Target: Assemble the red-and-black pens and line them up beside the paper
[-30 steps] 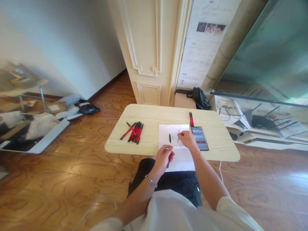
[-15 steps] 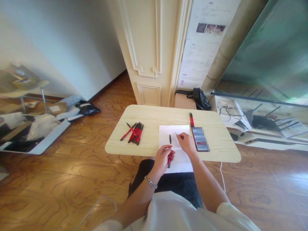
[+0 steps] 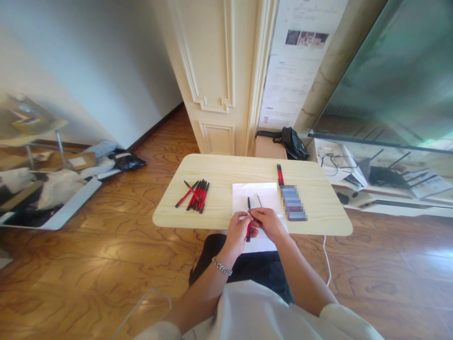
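My left hand is closed around a red and black pen barrel at the near edge of the light wooden table. My right hand pinches a thin refill and its fingertips meet the top of the barrel. Both hands sit over a white sheet of paper. A small black pen part lies on the sheet just beyond my fingers.
A bunch of several red and black pens lies on the table's left half. Two more pens and a phone lie right of the paper. A black bag sits beyond the table.
My right hand picked the thin refill off the paper and drew back towards my left hand. The two hands now meet at the pen barrel.
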A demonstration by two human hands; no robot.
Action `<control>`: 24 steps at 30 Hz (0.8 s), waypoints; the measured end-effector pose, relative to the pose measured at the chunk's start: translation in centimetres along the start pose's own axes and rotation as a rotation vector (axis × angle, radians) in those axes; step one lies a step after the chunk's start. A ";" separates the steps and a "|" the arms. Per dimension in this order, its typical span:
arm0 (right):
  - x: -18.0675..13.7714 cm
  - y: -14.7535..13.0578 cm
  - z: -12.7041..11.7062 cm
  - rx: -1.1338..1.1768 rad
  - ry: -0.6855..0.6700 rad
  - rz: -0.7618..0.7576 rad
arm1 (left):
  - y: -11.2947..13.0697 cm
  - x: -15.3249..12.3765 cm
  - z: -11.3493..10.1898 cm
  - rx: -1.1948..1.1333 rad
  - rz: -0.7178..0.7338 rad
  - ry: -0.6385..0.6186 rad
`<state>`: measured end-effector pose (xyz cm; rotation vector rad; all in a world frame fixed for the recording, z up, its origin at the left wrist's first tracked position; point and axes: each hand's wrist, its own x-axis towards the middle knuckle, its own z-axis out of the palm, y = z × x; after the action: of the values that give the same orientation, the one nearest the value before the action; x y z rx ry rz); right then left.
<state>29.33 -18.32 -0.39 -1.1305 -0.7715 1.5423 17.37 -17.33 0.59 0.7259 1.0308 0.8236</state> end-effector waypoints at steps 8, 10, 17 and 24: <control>-0.1 -0.2 -0.1 0.056 -0.128 0.017 | 0.1 0.1 -0.2 0.048 0.073 -0.055; 0.0 0.0 -0.4 0.025 -0.100 0.013 | 0.0 0.0 -0.3 0.074 0.077 -0.075; 2.3 -1.6 -3.5 -0.377 0.320 -0.204 | -0.4 -0.4 -0.6 0.143 0.121 -0.153; 4.3 -3.1 -5.6 -1.101 0.485 -0.202 | -1.0 0.0 -1.0 0.101 0.105 -0.137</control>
<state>35.58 -13.78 -0.72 -2.0231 -1.3783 0.5388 16.67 -17.71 -0.64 0.9160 0.9217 0.8042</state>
